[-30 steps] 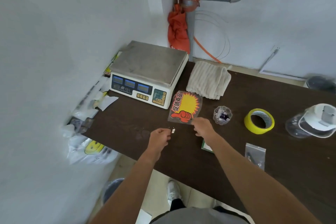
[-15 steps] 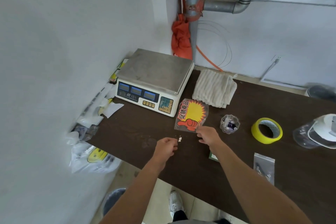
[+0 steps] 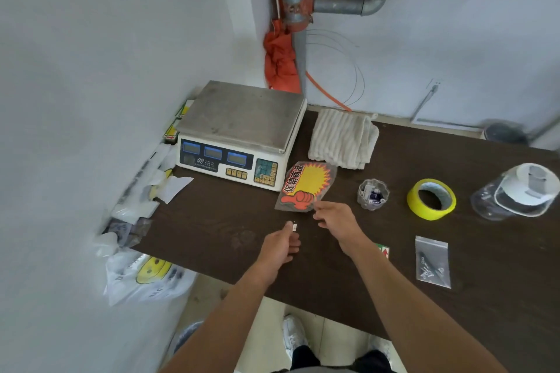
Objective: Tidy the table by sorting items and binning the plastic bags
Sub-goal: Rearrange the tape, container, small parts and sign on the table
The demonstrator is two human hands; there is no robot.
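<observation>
Left hand (image 3: pixel 281 247) now nearer the right hand (image 3: pixel 336 221), its fingertips pinching a white scrap (image 3: pixel 293 226), right fingers loosely curled and empty beside the sticker (image 3: pixel 306 185) on the table (image 3: pixel 212 221)

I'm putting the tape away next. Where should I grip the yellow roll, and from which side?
Come from above: the yellow tape roll lies flat, hole up. Put fingers inside the hole, thumb on the outer wall, probably at its left rim, nearest the right hand.
</observation>
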